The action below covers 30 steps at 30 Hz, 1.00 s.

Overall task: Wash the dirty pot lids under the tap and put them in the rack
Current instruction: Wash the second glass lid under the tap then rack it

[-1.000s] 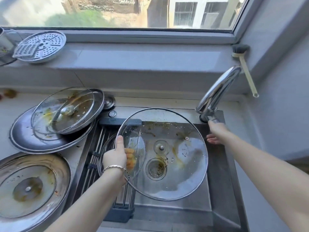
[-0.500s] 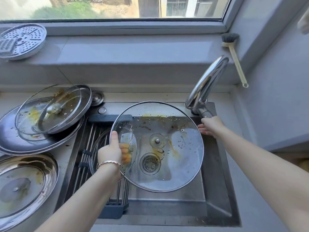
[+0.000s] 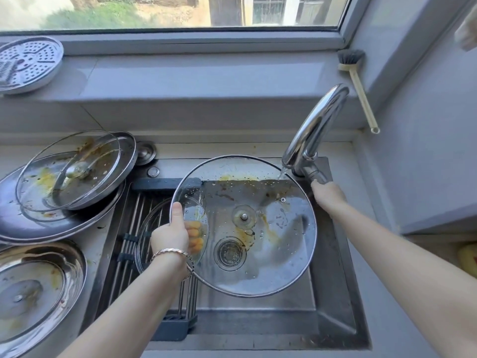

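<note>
My left hand (image 3: 171, 235) grips the left rim of a large glass pot lid (image 3: 271, 244), holding it tilted over the steel sink (image 3: 333, 293). Yellow-brown smears and droplets cover the glass. My right hand (image 3: 326, 193) closes on the tap handle (image 3: 313, 174) at the base of the chrome tap (image 3: 317, 125). A thin stream of water falls from the spout onto the lid's upper right edge. A smaller glass lid (image 3: 148, 228) lies on the roll-up rack (image 3: 129, 244) across the sink's left part, partly hidden behind my left hand.
Dirty lids are stacked on the left counter: a glass lid (image 3: 67, 171) over steel lids (image 3: 51, 223), and another steel lid (image 3: 33, 290) nearer me. A perforated steamer plate (image 3: 25, 63) sits on the windowsill. A dish brush (image 3: 357, 81) hangs at the right corner.
Water has begun running from the tap onto the lid. My right hand has settled on the tap handle. My left hand has kept the lid over the sink.
</note>
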{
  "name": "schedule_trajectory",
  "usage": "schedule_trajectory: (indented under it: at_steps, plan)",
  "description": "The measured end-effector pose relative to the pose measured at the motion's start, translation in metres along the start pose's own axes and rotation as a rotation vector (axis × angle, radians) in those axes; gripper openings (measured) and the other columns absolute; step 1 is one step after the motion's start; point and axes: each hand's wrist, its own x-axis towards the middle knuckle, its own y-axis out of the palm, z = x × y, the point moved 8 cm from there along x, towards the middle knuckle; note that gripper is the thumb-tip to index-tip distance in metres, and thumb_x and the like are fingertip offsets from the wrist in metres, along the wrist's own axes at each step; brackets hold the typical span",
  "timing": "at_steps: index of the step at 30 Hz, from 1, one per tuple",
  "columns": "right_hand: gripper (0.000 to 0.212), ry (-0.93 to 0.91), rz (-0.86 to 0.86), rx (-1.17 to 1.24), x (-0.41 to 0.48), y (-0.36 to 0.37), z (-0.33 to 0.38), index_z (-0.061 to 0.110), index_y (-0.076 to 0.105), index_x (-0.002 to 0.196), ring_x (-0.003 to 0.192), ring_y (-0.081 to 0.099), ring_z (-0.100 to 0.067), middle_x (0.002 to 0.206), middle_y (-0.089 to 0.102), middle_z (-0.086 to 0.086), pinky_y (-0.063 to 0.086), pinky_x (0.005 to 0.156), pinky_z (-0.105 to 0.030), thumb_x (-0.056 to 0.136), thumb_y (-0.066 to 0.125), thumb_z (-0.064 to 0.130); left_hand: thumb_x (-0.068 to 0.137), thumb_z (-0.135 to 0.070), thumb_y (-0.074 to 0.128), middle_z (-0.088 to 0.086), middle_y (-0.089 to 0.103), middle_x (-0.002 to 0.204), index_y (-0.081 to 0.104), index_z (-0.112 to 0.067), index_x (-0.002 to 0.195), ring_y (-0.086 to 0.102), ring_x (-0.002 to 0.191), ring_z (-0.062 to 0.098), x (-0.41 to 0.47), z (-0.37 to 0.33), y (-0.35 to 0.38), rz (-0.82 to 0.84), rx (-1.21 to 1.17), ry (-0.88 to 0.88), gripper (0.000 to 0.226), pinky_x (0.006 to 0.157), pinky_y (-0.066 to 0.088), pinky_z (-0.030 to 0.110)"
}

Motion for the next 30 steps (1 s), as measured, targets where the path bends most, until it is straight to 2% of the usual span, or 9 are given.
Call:
schedule_trajectory:
  at_steps: [3,7,10,12,14,19,23,26,30]
  plan:
    - [0.054,-0.426,-0.193,-0.324,-0.044,0.008,0.038,0.004,0.035,0.138,0.140,0.022,-0.030,0.148,0.029,-0.018,0.019,0.113,-0.039,0.094,0.039,0.035,0.090,-0.055,0.040,-0.004,0.050,0.030,0.065,-0.001,0.066,0.041,0.022,0.008,0.002,0.002,-0.002,-0.020,0.015,-0.005,0.065,0.031,0.038,0.014]
    - [0.071,-0.896,0.199,-0.677,-0.142,0.094,0.051,0.015,-0.004,0.148,0.142,-0.018,-0.016,0.153,-0.019,-0.003,-0.009,0.117,-0.039,0.094,0.015,0.056,0.088,-0.056,0.043,-0.003,0.051,0.035,0.066,0.000,0.067,0.046,0.028,0.013,-0.003,0.006,0.000,-0.035,-0.029,-0.005,0.064,0.031,0.039,0.015]
    - [0.072,-1.118,0.413,-0.736,-0.195,0.126,0.049,0.024,-0.019,0.140,0.135,-0.030,-0.009,0.144,-0.031,0.008,-0.023,0.111,-0.037,0.083,0.001,0.063,0.089,-0.055,0.044,0.003,0.056,0.043,0.066,-0.003,0.063,0.051,0.038,0.019,-0.005,0.004,-0.001,-0.057,-0.008,0.030,0.061,0.035,0.043,0.018]
    - [0.076,-1.097,0.317,-0.782,-0.177,0.118,0.055,0.025,-0.020,0.137,0.136,-0.028,-0.011,0.146,-0.029,0.007,-0.025,0.109,-0.035,0.077,-0.007,0.069,0.088,-0.057,0.044,0.007,0.056,0.051,0.067,0.001,0.069,0.051,0.037,0.019,-0.004,0.004,-0.004,-0.056,0.006,0.035,0.065,0.033,0.041,0.017]
    - [0.078,-0.929,0.194,-0.818,-0.147,0.099,0.054,0.022,-0.024,0.136,0.135,-0.029,-0.012,0.148,-0.029,0.001,-0.022,0.110,-0.033,0.079,-0.004,0.070,0.088,-0.058,0.043,0.007,0.054,0.053,0.068,0.005,0.075,0.050,0.036,0.018,-0.004,0.005,-0.009,-0.063,0.020,0.036,0.068,0.031,0.038,0.015]
    - [0.082,-1.011,0.389,-0.877,-0.174,0.116,0.035,0.016,-0.029,0.137,0.137,-0.032,-0.013,0.147,-0.036,-0.001,-0.014,0.116,-0.033,0.080,-0.001,0.068,0.089,-0.051,0.045,-0.002,0.046,0.034,0.060,-0.003,0.056,0.040,0.021,0.007,-0.012,0.011,-0.006,-0.046,-0.055,0.020,0.060,0.027,0.033,0.010]
    - [0.092,-0.839,0.204,-0.875,-0.147,0.090,0.033,0.010,-0.023,0.142,0.138,-0.029,-0.017,0.149,-0.032,-0.007,-0.016,0.114,-0.032,0.076,-0.008,0.071,0.091,-0.050,0.043,-0.001,0.042,0.034,0.057,-0.003,0.057,0.035,0.020,0.006,-0.016,0.016,-0.006,-0.029,-0.114,0.003,0.060,0.028,0.030,0.009]
    - [0.093,-0.916,0.345,-0.868,-0.172,0.102,0.019,0.012,-0.029,0.137,0.137,-0.033,-0.018,0.146,-0.037,-0.006,-0.021,0.112,-0.029,0.067,-0.014,0.071,0.092,-0.050,0.042,0.006,0.051,0.048,0.062,-0.003,0.060,0.042,0.022,0.004,-0.019,0.015,-0.014,-0.085,-0.095,0.045,0.060,0.030,0.037,0.014]
    - [0.091,-0.815,0.240,-0.888,-0.153,0.080,0.015,0.013,-0.028,0.137,0.133,-0.034,-0.017,0.144,-0.037,-0.006,-0.021,0.110,-0.030,0.072,-0.007,0.073,0.092,-0.050,0.041,-0.005,0.050,0.030,0.062,-0.005,0.059,0.042,0.022,0.003,-0.021,0.015,-0.023,-0.121,-0.121,0.061,0.059,0.029,0.037,0.013]
